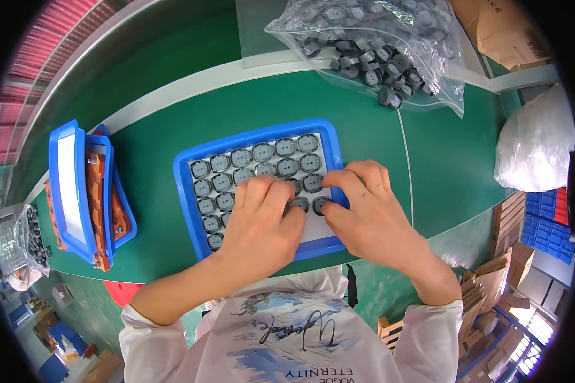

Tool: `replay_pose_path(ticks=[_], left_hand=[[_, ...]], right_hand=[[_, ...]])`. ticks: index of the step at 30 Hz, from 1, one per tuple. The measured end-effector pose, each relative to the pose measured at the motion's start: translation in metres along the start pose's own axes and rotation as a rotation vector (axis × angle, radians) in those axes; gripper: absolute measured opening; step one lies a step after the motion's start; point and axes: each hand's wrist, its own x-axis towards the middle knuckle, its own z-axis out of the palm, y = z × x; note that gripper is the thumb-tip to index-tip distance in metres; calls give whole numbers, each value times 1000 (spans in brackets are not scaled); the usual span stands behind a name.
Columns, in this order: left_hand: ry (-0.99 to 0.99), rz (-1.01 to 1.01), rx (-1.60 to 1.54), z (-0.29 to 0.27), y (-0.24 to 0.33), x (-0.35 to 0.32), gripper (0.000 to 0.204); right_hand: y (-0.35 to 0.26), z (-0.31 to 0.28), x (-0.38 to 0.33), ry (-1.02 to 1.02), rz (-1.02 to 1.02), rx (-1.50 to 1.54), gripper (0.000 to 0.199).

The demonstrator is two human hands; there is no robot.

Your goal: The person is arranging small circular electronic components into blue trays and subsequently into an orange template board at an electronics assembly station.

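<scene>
A blue tray with a white lining lies before me, filled with rows of grey round plastic parts that show small holes on top. Over its middle, my left hand is closed, thumb and fingertips on a grey part in the lower row. Just beside it, my right hand pinches another grey part near the tray's right side. Both parts are low, at the lining. My left hand hides several parts beneath it, and the white lining shows bare at the lower right.
A clear plastic bag spills loose grey parts at the back of the green table. On the left stand stacked blue trays with orange-brown pieces. A white plastic sack and cardboard boxes are at the right.
</scene>
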Motion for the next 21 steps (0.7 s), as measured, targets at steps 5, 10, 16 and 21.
replay_pose_path(ticks=[5, 10, 16, 21], left_hand=[[6, 2, -4, -2, -1, -1, 19], [4, -43, -70, -4, -1, 0, 22], [-20, -28, -80, -4, -2, 1, 21], [3, -43, -151, -8, -4, 7, 24]], right_hand=[[1, 2, 1, 0, -31, 33, 11], [2, 5, 4, 30, -48, 34, 11], [4, 7, 5, 31, -70, 49, 12], [6, -1, 7, 35, -21, 147, 16]])
